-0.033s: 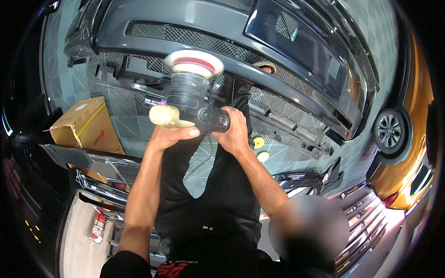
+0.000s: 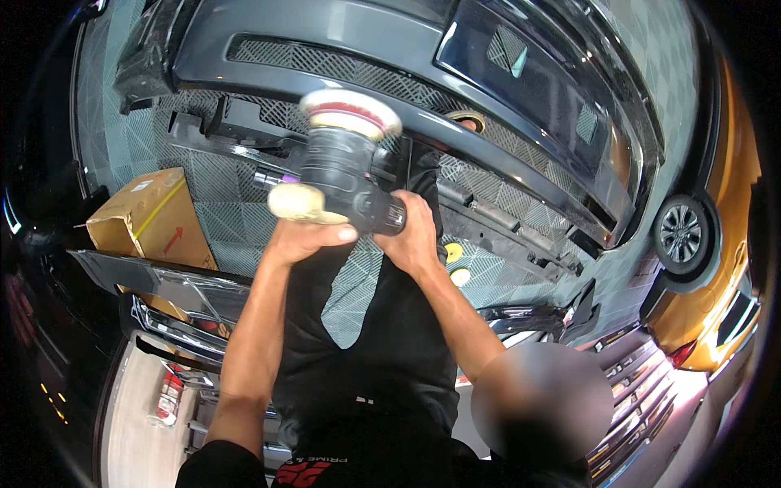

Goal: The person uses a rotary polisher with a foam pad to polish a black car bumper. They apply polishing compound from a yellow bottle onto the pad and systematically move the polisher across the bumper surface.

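A black power polisher (image 2: pixel 335 167) is held between my two hands, its round pad (image 2: pixel 351 114) blurred by motion. The pad overlaps the lower edge of a dark grey car bumper (image 2: pixel 309 45); whether they touch I cannot tell. My right hand (image 2: pixel 411 224) wraps round the near right end of the polisher's body. On the other side my left hand (image 2: pixel 305 241) is closed at the polisher, thumb lying across. A cream, rounded, foam-like piece (image 2: pixel 295 203) sits just above that thumb; how it is attached is hidden. My left fingers are mostly hidden.
Long black trim parts (image 2: pixel 496 220) lie on the tiled floor beyond the bumper's edge. Two yellow round pads (image 2: pixel 457 264) are right of my legs. A cardboard box (image 2: pixel 150 215) and dark panels (image 2: pixel 163 281) stand at left. An orange car (image 2: pixel 691 313) is far right.
The polisher and its pad have shifted slightly to the right along the bumper's edge. My hands keep the same hold.
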`<state>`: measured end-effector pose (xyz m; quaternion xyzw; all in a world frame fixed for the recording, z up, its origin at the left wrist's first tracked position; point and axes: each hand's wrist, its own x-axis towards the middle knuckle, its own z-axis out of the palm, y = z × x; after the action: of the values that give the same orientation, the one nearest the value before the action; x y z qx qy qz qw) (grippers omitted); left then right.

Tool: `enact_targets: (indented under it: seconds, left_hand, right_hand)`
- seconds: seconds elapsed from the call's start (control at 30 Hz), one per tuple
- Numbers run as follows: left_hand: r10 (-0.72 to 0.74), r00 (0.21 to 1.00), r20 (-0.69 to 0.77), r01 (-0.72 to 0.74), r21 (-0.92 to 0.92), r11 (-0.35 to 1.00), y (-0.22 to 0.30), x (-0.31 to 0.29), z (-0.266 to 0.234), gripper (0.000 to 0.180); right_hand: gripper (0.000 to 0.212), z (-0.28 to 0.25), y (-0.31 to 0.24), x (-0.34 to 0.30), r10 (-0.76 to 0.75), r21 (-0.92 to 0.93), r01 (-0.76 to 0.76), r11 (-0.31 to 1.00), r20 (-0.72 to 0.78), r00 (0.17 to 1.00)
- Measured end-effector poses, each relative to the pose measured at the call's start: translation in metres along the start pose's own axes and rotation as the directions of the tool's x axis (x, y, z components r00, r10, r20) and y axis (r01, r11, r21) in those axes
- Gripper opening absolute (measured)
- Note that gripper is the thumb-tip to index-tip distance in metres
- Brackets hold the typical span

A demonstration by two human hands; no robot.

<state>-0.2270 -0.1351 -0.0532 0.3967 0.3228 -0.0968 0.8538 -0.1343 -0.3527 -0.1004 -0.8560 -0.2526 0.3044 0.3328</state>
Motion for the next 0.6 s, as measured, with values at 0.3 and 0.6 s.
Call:
enact_targets:
  seconds: [0.3,0.6]
  left_hand:
    - [0.176,0.981,-0.082,-0.162,0.147,0.976,0.013,0.013,0.076,0.099]
    - [0.271,0.883,-0.383,-0.323,-0.075,0.944,0.033,0.010,0.062,0.088]
  right_hand:
    - [0.067,-0.052,-0.038,-0.032,0.298,0.195,-0.339,0.920,0.212,0.931]
    - [0.074,-0.056,-0.104,0.007,0.211,0.145,-0.272,0.951,0.337,0.918]
